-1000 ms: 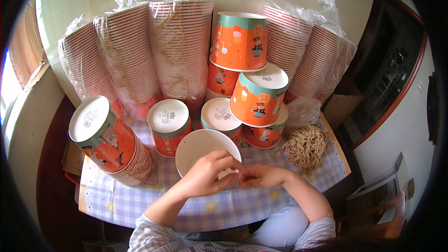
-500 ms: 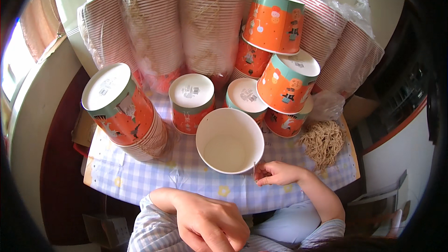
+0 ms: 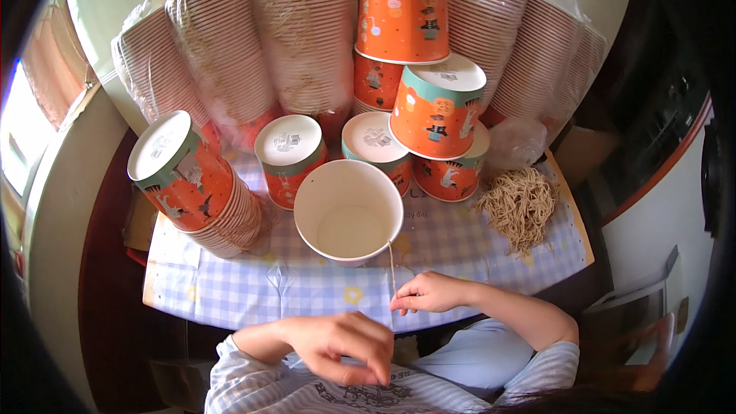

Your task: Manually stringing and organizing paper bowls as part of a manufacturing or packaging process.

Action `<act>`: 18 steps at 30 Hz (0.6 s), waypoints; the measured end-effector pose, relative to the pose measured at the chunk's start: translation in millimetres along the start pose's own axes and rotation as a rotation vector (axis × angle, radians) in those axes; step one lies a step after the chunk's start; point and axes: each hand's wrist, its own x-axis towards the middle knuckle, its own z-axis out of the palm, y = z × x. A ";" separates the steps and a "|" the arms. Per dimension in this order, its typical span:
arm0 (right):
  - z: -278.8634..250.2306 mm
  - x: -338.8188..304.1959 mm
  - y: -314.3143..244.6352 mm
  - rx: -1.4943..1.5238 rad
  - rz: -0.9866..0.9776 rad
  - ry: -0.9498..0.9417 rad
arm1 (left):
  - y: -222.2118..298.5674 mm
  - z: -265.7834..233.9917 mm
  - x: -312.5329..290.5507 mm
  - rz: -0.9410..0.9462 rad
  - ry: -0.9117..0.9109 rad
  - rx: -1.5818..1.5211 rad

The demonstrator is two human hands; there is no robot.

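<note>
A paper bucket [image 3: 349, 211], white inside, stands with its mouth up at the middle of the table. From its near right rim a thin beige cord [image 3: 392, 267] stretches down toward me. My right hand [image 3: 429, 293] pinches this cord at its lower end, in front of the bucket. Closer to my body, above my lap, my left hand [image 3: 349, 346] has its fingers curled in and its thumb by the index finger. What it holds, if anything, does not show. Right of the bucket lies a heap of beige cords [image 3: 520, 207].
A checked cloth [image 3: 268, 295] covers the table. Upside-down orange and green buckets [image 3: 437, 111] are stacked behind the middle one, with a nested leaning stack [image 3: 188, 176] at left. Tall plastic-wrapped stacks of buckets [image 3: 307, 38] line the back.
My right hand has drawn back from the bucket's rim, and the cord now runs taut between them. My left hand has shifted slightly upward. The whole view has moved a little.
</note>
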 end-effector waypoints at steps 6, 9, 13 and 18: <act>24.0 0.4 -0.8 0.033 -0.036 0.023 | -86.3 32.2 -57.0 -0.414 1.163 -0.109; 38.5 4.9 10.2 0.080 -0.141 0.054 | -100.7 39.5 -59.0 -0.596 1.263 -0.270; 49.9 6.1 13.8 0.104 -0.128 0.084 | -106.9 45.4 -65.0 -0.435 1.149 -0.602; 53.5 9.4 12.9 0.106 -0.093 0.064 | -111.1 49.1 -70.6 -0.377 1.082 -0.592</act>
